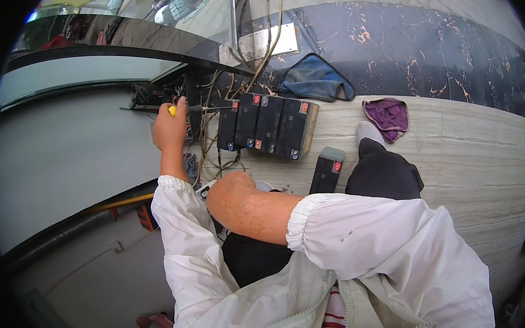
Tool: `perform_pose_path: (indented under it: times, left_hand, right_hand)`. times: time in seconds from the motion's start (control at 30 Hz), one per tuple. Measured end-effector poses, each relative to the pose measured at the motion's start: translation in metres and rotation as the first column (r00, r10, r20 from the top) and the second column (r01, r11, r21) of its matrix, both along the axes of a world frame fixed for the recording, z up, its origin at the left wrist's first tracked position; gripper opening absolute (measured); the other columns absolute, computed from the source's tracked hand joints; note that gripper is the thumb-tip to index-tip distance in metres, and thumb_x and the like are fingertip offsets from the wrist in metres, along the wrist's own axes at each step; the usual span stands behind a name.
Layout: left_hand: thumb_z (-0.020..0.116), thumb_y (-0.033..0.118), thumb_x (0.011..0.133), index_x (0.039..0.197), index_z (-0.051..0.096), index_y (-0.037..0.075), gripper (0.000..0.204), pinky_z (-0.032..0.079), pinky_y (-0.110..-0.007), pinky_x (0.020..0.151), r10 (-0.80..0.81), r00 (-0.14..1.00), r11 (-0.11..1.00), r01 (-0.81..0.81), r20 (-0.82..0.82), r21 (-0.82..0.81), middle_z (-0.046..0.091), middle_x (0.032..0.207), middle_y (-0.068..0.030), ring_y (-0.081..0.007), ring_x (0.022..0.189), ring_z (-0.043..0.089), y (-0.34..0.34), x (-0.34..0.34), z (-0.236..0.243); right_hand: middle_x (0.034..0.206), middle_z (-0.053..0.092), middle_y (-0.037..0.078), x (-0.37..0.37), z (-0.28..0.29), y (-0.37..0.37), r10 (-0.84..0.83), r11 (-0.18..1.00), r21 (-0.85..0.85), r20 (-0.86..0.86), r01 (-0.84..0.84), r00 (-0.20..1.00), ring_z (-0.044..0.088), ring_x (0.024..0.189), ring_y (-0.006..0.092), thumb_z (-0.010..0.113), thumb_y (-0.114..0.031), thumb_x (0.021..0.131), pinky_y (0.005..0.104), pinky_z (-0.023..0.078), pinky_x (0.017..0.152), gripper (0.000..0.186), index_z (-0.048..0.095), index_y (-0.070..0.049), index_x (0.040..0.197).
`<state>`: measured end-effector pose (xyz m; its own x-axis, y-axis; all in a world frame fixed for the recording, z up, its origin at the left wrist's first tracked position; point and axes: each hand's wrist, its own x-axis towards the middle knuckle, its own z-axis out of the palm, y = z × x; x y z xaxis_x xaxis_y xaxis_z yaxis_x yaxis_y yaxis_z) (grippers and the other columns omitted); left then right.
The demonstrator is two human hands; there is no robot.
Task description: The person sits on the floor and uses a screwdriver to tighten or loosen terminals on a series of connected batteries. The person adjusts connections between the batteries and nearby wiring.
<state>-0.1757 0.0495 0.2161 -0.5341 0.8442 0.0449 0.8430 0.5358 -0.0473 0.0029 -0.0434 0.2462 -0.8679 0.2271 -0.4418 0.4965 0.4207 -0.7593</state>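
My left hand (170, 129) is closed around a screwdriver (173, 111) with a yellow and black handle. Its thin shaft points right, toward the red terminal of the nearest battery in a row of black batteries (259, 127); I cannot tell whether the tip touches. The batteries stand side by side, with red and blue terminals on top. My right hand (229, 194) is bent down close to my body, its fingers hidden behind the back of the hand. Beside it shows part of a white object (205, 190), too covered to name. A separate battery (326, 170) stands to the right.
Brown and black cables (210, 131) run loose between the batteries and a dark metal box (174, 97) with wiring. A grey panel (70, 154) fills the left side. A blue cloth (316, 79) and a purple cloth (387, 119) lie beyond, near my shoe (370, 132).
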Motion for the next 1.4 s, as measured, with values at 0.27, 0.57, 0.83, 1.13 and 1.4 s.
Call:
perform_pose_path:
  times: [0.27, 0.57, 0.83, 1.13, 1.4]
  left_hand:
    - [0.054, 0.052, 0.084, 0.108, 0.061, 0.013, 0.046, 0.049, -0.043, 0.075, -0.063, 0.996, 0.998, 0.061, 0.069, 0.036, 0.069, 0.094, -0.0139, -0.0353, 0.091, 0.065, -0.003, -0.008, 0.005]
    - [0.051, 0.058, 0.086, 0.111, 0.061, 0.013, 0.053, 0.049, -0.043, 0.078, -0.198, 0.963, 0.968, 0.164, 0.180, 0.191, 0.068, 0.100, -0.0153, -0.0360, 0.093, 0.064, -0.004, -0.026, -0.010]
    - [0.054, 0.050, 0.086, 0.114, 0.059, 0.011, 0.049, 0.048, -0.043, 0.082, -0.051, 0.974, 0.993, 0.025, 0.223, 0.116, 0.068, 0.101, -0.0165, -0.0361, 0.097, 0.063, 0.001, -0.018, -0.008]
    - [0.058, 0.041, 0.084, 0.113, 0.059, 0.010, 0.043, 0.048, -0.043, 0.083, 0.096, 0.980, 0.995, -0.093, 0.175, -0.027, 0.066, 0.104, -0.0185, -0.0371, 0.097, 0.063, -0.004, -0.013, -0.004]
    - [0.051, 0.061, 0.085, 0.114, 0.057, 0.010, 0.059, 0.048, -0.044, 0.079, -0.245, 0.925, 0.956, 0.181, 0.292, 0.230, 0.066, 0.104, -0.0200, -0.0373, 0.098, 0.062, -0.008, -0.047, -0.015]
  right_hand:
    - [0.101, 0.070, 0.002, -0.010, -0.002, -0.004, 0.012, 1.000, -0.014, -0.012, -0.013, 1.000, 0.066, 0.085, 0.0247, 0.075, -0.019, 0.070, 0.0470, 0.051, 0.068, 0.034, 0.072, -0.012, 0.104]
    - [0.102, 0.070, 0.002, -0.001, 0.003, 0.002, 0.006, 1.000, -0.030, -0.027, -0.007, 1.000, 0.066, 0.087, 0.0251, 0.073, -0.018, 0.072, 0.0465, 0.051, 0.068, 0.034, 0.071, -0.011, 0.105]
    - [0.101, 0.070, 0.003, 0.007, 0.008, 0.002, -0.005, 0.999, 0.044, -0.003, 0.005, 1.000, 0.067, 0.085, 0.0249, 0.073, -0.017, 0.072, 0.0469, 0.051, 0.066, 0.032, 0.072, -0.011, 0.103]
    - [0.098, 0.071, 0.002, -0.001, 0.001, -0.003, -0.015, 1.000, 0.020, -0.011, 0.015, 1.000, 0.067, 0.082, 0.0247, 0.074, -0.017, 0.071, 0.0467, 0.051, 0.067, 0.031, 0.072, -0.011, 0.101]
    - [0.095, 0.070, 0.003, -0.004, 0.005, -0.001, 0.006, 1.000, -0.003, -0.049, -0.006, 0.999, 0.066, 0.080, 0.0249, 0.074, -0.018, 0.070, 0.0461, 0.050, 0.067, 0.031, 0.072, -0.011, 0.100]
